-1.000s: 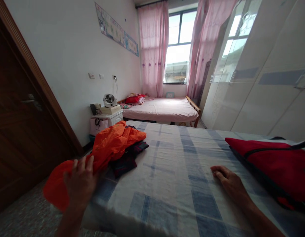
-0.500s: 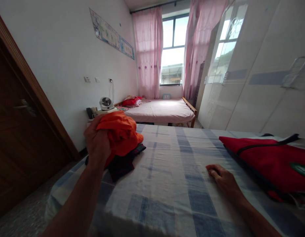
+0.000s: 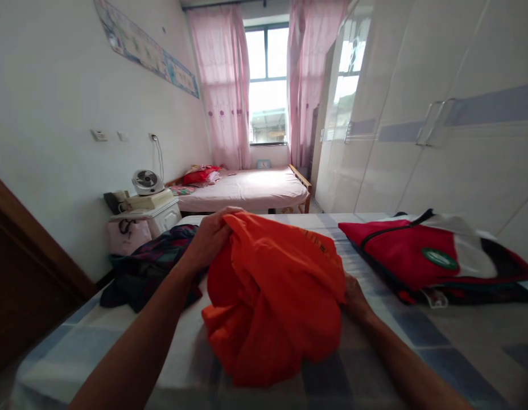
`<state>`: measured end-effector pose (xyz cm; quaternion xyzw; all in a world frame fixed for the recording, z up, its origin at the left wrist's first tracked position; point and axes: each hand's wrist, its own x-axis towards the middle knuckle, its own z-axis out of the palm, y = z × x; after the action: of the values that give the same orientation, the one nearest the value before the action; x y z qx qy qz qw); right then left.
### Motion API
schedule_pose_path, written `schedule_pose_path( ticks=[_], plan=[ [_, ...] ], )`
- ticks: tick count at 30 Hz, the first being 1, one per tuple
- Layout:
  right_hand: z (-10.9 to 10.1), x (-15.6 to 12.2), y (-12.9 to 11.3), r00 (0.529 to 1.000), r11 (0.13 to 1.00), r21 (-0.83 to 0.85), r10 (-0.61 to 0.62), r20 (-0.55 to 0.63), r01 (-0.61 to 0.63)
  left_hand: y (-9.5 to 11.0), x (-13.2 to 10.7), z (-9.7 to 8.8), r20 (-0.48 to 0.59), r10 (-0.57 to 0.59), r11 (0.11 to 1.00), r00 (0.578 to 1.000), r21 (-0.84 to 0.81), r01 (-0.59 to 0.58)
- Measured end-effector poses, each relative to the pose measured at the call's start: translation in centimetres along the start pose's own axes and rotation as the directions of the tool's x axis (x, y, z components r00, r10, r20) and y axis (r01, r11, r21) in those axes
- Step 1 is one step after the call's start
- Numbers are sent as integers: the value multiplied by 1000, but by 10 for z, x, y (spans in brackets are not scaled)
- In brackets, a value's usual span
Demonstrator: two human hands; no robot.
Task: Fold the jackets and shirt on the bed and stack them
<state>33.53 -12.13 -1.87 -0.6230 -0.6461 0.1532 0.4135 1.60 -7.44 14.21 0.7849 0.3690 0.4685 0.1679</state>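
Before me an orange garment (image 3: 276, 285) hangs in loose folds over the bed, with small dark print near its upper right edge. My left hand (image 3: 209, 238) is closed on its upper left corner. At the right edge my right hand (image 3: 354, 296) grips the cloth; its fingertips are partly hidden behind it. To the left lies a crumpled dark plaid garment (image 3: 157, 259), close to my left forearm. A red, white and black garment (image 3: 413, 256) with a green oval patch lies folded at the right.
A blue and white checked sheet (image 3: 438, 364) covers the bed. Beyond stands a second bed (image 3: 255, 191) with pink bedding. A small fan (image 3: 147, 181) sits on a white cabinet (image 3: 164, 215) at the left. White wardrobes (image 3: 417, 114) line the right; a brown door (image 3: 29, 285) is at the left.
The orange garment has moved right from above the dark plaid pile to the middle and is spread wider. My right hand has taken hold of it. The view has turned right.
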Motion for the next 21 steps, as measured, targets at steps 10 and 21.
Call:
schedule_pose_path(
  ticks=[10, 21],
  plan=[
    [-2, 7, 12, 985, 969, 207, 155, -79, -136, -15, -167, 28, -573, -98, 878, 814, 335, 341],
    [-13, -36, -82, 883, 884, -95, -440, 165, 458, 9, -210, 51, -160, -716, 687, 679, -330, 647]
  ],
)
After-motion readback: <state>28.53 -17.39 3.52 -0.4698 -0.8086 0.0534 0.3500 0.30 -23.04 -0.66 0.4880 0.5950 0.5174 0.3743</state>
